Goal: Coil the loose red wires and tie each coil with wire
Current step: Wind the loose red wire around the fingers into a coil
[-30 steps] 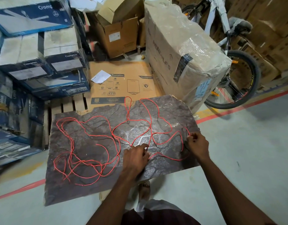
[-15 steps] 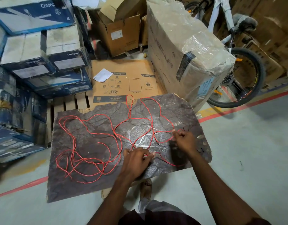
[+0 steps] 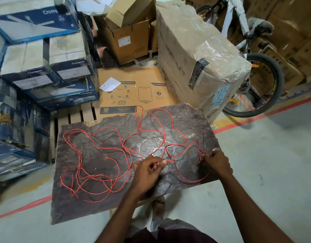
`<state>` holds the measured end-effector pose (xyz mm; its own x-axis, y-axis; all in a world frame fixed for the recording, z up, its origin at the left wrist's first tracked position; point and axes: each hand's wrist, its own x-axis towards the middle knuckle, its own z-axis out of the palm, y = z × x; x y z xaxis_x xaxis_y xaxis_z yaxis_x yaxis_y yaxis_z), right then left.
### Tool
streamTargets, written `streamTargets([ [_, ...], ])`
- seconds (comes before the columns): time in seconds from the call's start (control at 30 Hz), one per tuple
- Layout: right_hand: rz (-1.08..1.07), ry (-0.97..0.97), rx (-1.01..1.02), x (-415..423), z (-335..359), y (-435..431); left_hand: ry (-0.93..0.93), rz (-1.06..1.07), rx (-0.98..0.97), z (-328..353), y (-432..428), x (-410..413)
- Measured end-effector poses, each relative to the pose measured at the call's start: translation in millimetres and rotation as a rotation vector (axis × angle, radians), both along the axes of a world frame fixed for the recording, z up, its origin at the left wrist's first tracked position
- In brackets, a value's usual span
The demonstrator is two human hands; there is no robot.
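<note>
Loose red wires sprawl in tangled loops over a dark stone slab. My left hand rests near the slab's middle front and pinches a red wire between thumb and fingers. My right hand is at the slab's right edge, closed on another stretch of red wire. A loop of that wire sags between the two hands. Thin black wire pieces lie just beyond my right hand.
Stacked blue and white boxes stand at the left. A flat brown carton lies behind the slab. A large wrapped carton and a bicycle are at the right. Red floor lines cross the concrete.
My right hand has swung back to the slab's right edge, drawing the red wire out into a wider loop. My left hand keeps its pinch near the middle.
</note>
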<state>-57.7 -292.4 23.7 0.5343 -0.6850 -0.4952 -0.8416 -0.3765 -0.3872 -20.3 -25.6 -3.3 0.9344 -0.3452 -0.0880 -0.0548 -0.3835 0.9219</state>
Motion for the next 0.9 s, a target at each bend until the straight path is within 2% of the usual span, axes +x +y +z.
streamTargets([
  [0.37, -0.015, 0.074, -0.134, -9, -11, -1, 0.069, 0.013, 0.03, -13, 9, -1],
  [0.6, -0.018, 0.049, -0.111, -10, -8, -3, 0.154, -0.033, -0.107, -4, 9, -2],
  [0.73, -0.052, -0.06, -0.111, -3, -7, -5, 0.237, -0.011, -0.143, -8, 13, 3],
  [0.9, -0.092, -0.365, -0.057, 13, 12, -3, 0.262, 0.019, -0.114, -2, 16, 8],
])
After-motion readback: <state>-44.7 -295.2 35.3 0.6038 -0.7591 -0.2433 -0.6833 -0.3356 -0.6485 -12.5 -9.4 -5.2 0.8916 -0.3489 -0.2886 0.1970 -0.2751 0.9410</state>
